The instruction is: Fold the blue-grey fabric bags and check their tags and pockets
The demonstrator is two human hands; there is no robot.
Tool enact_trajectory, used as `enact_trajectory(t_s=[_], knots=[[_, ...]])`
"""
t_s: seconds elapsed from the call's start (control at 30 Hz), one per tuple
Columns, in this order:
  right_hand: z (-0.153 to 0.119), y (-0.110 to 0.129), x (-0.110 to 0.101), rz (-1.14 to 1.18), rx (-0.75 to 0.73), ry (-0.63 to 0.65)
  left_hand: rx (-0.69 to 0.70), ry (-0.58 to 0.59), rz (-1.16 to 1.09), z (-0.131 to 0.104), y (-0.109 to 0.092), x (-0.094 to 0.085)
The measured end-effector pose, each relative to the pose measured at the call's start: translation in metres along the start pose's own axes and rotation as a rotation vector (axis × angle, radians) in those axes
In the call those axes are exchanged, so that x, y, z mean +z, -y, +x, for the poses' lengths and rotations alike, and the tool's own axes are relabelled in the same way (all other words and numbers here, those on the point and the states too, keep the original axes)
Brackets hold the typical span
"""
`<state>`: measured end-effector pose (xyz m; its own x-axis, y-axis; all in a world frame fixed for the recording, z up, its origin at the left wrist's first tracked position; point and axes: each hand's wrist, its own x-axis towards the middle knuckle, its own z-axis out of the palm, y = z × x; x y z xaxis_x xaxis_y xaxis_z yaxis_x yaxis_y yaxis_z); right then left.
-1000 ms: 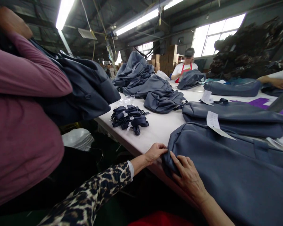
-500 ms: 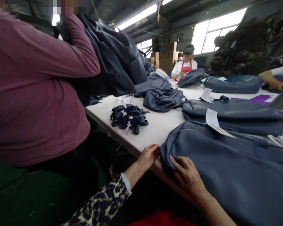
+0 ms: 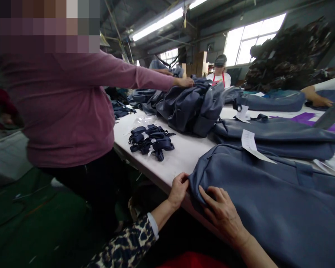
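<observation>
— Left grip (image 3: 179, 189) pinching the near end of the blue-grey duffel bag (image 3: 268, 204); right grip (image 3: 225, 217) against its side, though you cannot tell whether it clasps or only presses. Where does your bag lie?

— Along the near edge of the table (image 3: 181, 154), its end seeming to droop over.

— How should it handle for you?

— Probably light, soft and floppy, its smooth faces slippery under your fingers. Your surest hold is likely the seamed end; avoid the creasable paper tag (image 3: 249, 140).

Slate-blue bag (image 3: 268, 201), white tabletop (image 3: 181, 156)
Lower centre, a sleeve (image 3: 128, 242) in black-and-cream leopard print; at left, a mauve top (image 3: 69, 115) above a dark green floor (image 3: 44, 230); mid-frame, navy straps (image 3: 153, 139); at right, a purple strip (image 3: 304, 118).
</observation>
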<state>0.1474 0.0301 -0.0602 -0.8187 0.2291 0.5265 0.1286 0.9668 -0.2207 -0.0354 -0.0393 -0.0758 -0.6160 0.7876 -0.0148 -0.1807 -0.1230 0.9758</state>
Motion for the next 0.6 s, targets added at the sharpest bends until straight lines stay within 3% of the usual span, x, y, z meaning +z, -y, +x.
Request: enact_trajectory(t_s=[0.17,0.33,0.5,0.6], knots=[[0.003,0.005,0.001,-0.019,-0.044,0.008,-0.114,-0.082,-0.166,-0.015,-0.001,0.000],[0.002,0.008,0.003,0.020,-0.043,0.027,-0.184,0.009,-0.185,-0.016,-0.013,-0.016],[0.005,0.011,-0.006,0.066,0.005,0.074,-0.107,0.089,0.135,-0.008,-0.018,-0.021],[0.030,0.002,-0.023,0.229,0.076,0.116,-0.046,0.079,0.241,-0.004,-0.013,-0.018]])
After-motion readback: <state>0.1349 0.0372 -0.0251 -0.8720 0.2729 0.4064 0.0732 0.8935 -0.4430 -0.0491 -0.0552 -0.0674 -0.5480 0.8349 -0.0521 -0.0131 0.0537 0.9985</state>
